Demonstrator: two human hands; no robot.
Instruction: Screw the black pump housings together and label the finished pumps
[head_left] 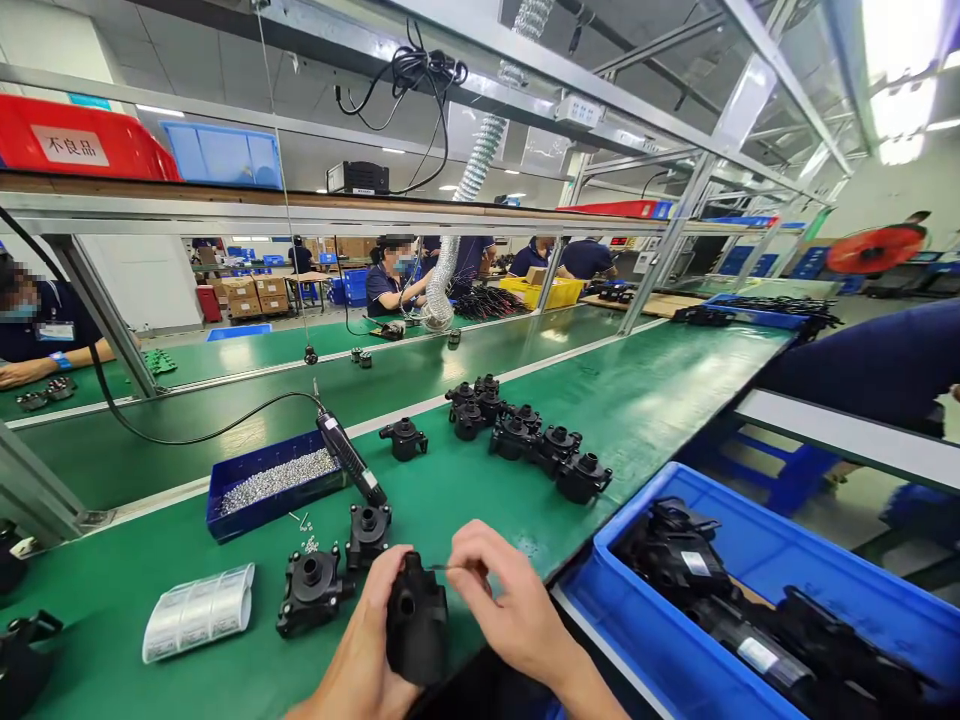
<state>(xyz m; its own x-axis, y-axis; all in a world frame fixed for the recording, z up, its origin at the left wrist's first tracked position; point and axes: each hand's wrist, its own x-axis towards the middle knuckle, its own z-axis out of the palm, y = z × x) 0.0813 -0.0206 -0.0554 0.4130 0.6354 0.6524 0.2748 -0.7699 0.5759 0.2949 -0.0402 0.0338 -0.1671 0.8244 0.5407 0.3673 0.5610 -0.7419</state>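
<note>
My left hand (375, 630) is wrapped round a small black pump (417, 620), tilted with a round port facing up. Beside it, the thumb and fingers of my right hand (504, 590) are pinched together near the pump's upper edge. Something thin and dark shows at those fingertips, too small to name. Two more black pumps (311, 590) with screws in their corners sit just left of my hands. An electric screwdriver (349, 455) leans on a blue tray of small screws (281, 480). Several loose screws (306, 530) lie on the green mat.
A curled sheet of silver labels (199, 612) lies at left. Several black pumps (525, 435) stand further along the bench. At right, a blue bin (637, 520) holds black units. A metal-framed shelf (480, 208) spans above. Co-workers (390, 280) sit across the line; a dark sleeve (877, 355) shows at right.
</note>
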